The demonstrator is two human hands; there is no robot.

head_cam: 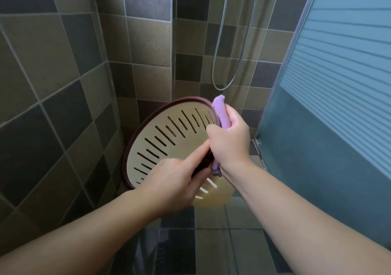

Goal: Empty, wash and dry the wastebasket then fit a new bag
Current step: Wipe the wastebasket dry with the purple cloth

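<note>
Both hands work at centre frame: the left hand (pixel 169 181) grips the dark rim of the beige slotted wastebasket (pixel 169 139), held tilted with its mouth toward 10 o'clock, while the right hand (pixel 229 141) clutches a rolled purple cloth (pixel 221 113) apparently pressed against the rim. A shower hose (pixel 239 63) hangs at 12 o'clock.

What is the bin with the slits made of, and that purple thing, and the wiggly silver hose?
The wastebasket looks like smooth, matte beige plastic with a dark maroon rim: its slits are neat and moulded. The purple cloth, gripped by the right hand, looks like soft, fuzzy fabric, perhaps microfibre. The shower hose seems to be shiny, ribbed metal, though that could be only a coating.
</note>
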